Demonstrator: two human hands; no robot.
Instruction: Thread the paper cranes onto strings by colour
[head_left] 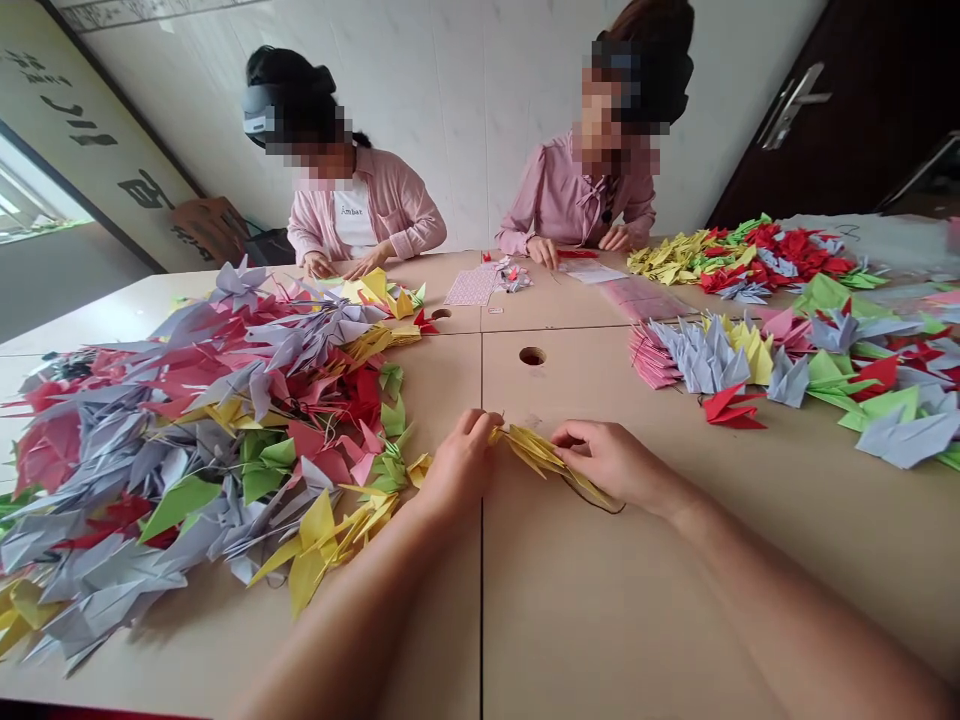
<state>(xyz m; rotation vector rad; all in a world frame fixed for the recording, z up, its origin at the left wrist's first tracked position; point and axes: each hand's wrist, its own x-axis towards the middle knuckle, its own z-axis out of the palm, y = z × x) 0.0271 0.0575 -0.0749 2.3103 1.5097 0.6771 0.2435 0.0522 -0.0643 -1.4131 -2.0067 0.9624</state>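
Note:
A small stack of yellow paper cranes (541,455) lies on the beige table (645,590) between my hands. My left hand (459,465) is closed, pinching the stack's left end. My right hand (615,462) is closed too, with its fingertips gripping the right side of the stack. A thin dark thread (600,505) loops out from under the cranes, below my right hand.
A big heap of strung cranes (195,450) in grey, red, green, yellow and pink covers the table's left. More cranes (810,350) lie in rows at the right. Two people in pink shirts sit across, hands on paper. A round hole (532,356) sits mid-table.

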